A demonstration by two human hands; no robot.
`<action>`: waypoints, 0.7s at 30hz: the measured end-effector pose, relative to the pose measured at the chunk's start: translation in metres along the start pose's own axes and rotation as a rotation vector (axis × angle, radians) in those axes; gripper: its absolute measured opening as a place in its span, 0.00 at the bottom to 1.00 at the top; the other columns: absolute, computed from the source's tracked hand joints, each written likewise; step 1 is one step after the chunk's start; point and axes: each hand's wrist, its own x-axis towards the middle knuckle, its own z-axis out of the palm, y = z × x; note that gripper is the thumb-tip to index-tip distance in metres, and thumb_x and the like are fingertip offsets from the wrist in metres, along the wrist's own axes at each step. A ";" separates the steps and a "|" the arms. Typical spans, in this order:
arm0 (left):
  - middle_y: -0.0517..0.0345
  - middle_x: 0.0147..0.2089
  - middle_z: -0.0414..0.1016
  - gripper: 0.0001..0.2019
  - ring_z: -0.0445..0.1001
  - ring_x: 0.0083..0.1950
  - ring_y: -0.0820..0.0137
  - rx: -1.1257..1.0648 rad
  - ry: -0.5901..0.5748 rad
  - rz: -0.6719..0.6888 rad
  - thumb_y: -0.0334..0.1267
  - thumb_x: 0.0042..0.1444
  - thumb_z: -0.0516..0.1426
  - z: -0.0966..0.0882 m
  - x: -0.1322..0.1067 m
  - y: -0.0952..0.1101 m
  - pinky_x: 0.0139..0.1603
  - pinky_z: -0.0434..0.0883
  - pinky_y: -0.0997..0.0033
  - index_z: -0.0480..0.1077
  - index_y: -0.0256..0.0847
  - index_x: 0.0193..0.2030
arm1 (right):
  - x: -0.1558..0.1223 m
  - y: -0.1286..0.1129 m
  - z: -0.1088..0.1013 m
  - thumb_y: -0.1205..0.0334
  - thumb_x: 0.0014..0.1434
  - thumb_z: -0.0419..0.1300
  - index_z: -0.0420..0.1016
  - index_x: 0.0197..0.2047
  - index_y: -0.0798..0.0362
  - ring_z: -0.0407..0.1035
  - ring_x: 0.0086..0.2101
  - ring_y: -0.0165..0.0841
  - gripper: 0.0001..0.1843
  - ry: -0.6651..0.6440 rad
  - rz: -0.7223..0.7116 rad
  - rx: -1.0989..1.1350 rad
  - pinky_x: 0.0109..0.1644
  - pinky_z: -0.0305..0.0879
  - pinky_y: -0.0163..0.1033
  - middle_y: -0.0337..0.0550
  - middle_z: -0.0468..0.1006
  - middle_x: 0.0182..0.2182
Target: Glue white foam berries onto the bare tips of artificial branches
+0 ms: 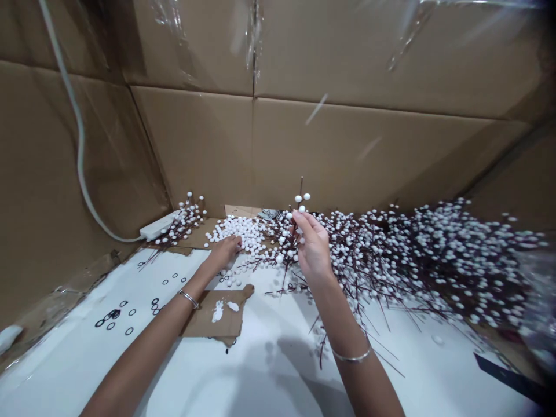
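Observation:
My left hand (223,253) lies with its fingertips in a pile of loose white foam berries (237,231), and I cannot tell whether it pinches any. My right hand (313,246) is raised and grips a thin dark twig (300,188) with a few white berries near its tip. Just behind and to the right of that hand spreads a large heap of dark branches studded with white berries (425,260). A smaller bunch of berry branches (182,223) lies at the far left of the pile. A bangle circles each wrist.
Black rubber rings (129,330) are scattered on the white table (69,359). A cardboard scrap smeared with white paint (217,318) lies under my left forearm. A white power strip (158,226) with its cable (79,145) rests by the cardboard walls (347,150).

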 end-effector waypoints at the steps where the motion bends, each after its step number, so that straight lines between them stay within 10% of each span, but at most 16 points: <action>1: 0.53 0.39 0.73 0.05 0.70 0.40 0.62 -0.013 0.006 0.003 0.33 0.56 0.54 0.001 0.000 -0.001 0.41 0.63 0.68 0.71 0.40 0.37 | -0.001 0.000 0.001 0.59 0.42 0.72 0.79 0.32 0.52 0.69 0.33 0.27 0.12 -0.012 -0.001 0.006 0.39 0.66 0.33 0.37 0.79 0.32; 9: 0.52 0.41 0.76 0.09 0.73 0.42 0.64 -0.276 0.121 0.042 0.37 0.57 0.56 -0.029 0.004 0.007 0.44 0.67 0.68 0.73 0.39 0.43 | -0.005 0.003 0.003 0.58 0.45 0.70 0.78 0.30 0.52 0.68 0.31 0.26 0.10 -0.076 0.011 -0.044 0.39 0.64 0.33 0.35 0.77 0.29; 16: 0.49 0.43 0.80 0.16 0.78 0.45 0.65 -0.956 0.303 0.011 0.44 0.53 0.63 -0.092 -0.010 0.069 0.47 0.72 0.67 0.75 0.37 0.45 | -0.014 0.021 0.009 0.56 0.48 0.69 0.76 0.31 0.52 0.70 0.33 0.29 0.10 -0.212 -0.018 -0.141 0.42 0.64 0.35 0.36 0.78 0.30; 21: 0.53 0.40 0.82 0.13 0.79 0.43 0.70 -1.358 0.320 0.029 0.38 0.50 0.68 -0.102 -0.027 0.110 0.45 0.72 0.74 0.77 0.39 0.42 | -0.025 0.029 0.015 0.55 0.51 0.67 0.73 0.32 0.52 0.72 0.35 0.32 0.11 -0.282 -0.070 -0.201 0.44 0.65 0.37 0.39 0.78 0.31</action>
